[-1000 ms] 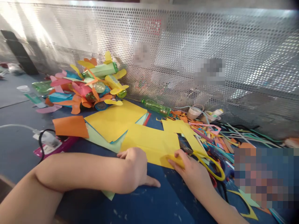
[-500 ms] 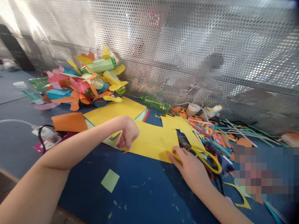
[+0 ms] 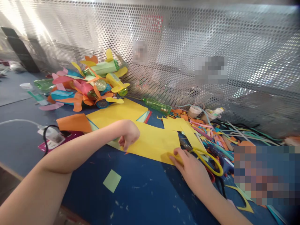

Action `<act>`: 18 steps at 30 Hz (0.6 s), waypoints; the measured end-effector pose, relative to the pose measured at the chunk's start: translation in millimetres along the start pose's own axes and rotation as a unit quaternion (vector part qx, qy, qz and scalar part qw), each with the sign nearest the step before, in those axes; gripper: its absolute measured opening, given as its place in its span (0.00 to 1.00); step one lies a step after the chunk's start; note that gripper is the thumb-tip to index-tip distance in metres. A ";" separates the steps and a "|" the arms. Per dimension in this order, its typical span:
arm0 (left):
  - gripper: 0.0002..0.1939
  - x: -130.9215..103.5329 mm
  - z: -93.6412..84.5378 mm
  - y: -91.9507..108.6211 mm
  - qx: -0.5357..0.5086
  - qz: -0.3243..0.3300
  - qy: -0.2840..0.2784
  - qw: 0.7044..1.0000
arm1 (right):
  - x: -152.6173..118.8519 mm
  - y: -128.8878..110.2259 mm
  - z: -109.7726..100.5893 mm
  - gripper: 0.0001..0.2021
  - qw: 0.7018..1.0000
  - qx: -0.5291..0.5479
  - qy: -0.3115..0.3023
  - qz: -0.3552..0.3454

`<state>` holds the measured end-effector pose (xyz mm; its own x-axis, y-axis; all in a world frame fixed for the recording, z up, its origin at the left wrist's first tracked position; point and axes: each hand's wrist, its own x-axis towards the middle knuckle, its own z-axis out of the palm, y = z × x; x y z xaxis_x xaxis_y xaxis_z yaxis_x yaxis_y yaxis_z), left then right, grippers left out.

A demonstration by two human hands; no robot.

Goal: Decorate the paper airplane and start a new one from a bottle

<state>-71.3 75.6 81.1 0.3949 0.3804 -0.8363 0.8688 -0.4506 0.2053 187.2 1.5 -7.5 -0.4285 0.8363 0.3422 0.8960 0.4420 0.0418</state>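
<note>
Right hand (image 3: 192, 170) has the near right corner of the yellow sheet (image 3: 157, 142) between thumb and fingers, with only a small gap between them. Left hand (image 3: 129, 136) is curled up in a loose fist, wrist bent, fingers pointing down over the left part of the same sheet; can't tell if it's got hold of anything, since the fingers mostly hide what's under them.

So, head view, the only one. That sheet lies around the middle of the blue table (image 3: 145, 193), near edge slanting a bit, right hand at one end and left hand at the other. Scissors (image 3: 217, 170) with yellow handles sit just beside the right hand, blades toward the sheet's right edge. Closer to the table's near edge there's a small green square (image 3: 112, 181) of paper lying on its own.

Behind the left forearm you get another yellow sheet on a stack (image 3: 124, 109), plus an orange sheet (image 3: 75, 122) by a pink power strip (image 3: 45, 146) toward the left edge. Far left is a big heap of bottles (image 3: 93, 84) with colored paper wings. Green bottle (image 3: 157, 105) lies along the far edge, right by the mesh panel (image 3: 178, 37). Paper scraps (image 3: 219, 142) and a cup (image 3: 195, 111) crowd the far right corner. Bit at the right edge is pixelated, can't make it out.
</note>
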 end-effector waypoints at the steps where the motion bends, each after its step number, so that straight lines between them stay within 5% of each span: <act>1: 0.16 -1.8 2.0 3.4 0.038 -0.008 0.026 0.999 | -0.1 0.1 0.2 0.11 1.000 0.004 0.003 -0.002; 4: 0.20 -6.8 7.7 13.8 0.150 -0.054 0.104 0.982 | 0.1 0.5 0.7 0.11 0.999 0.026 0.016 -0.021; 9: 0.18 -25.2 5.0 20.2 0.155 -0.073 0.106 0.979 | 1.8 0.2 -1.8 0.10 0.997 0.035 0.050 -0.043; 13: 0.08 -35.5 -6.7 22.2 0.105 0.065 0.187 0.975 | 3.5 -0.7 -7.0 0.09 0.998 0.028 0.046 -0.035; 18: 0.05 -2.4 -16.1 34.0 0.078 0.214 0.176 0.958 | 4.6 -4.1 -13.9 0.08 0.995 0.069 0.060 -0.049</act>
<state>-37.9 72.4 98.2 0.8043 0.3704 -0.4647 0.5614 -0.7301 0.3896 183.3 -1.0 7.0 -0.4890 0.7453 0.4533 0.8224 0.5671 -0.0452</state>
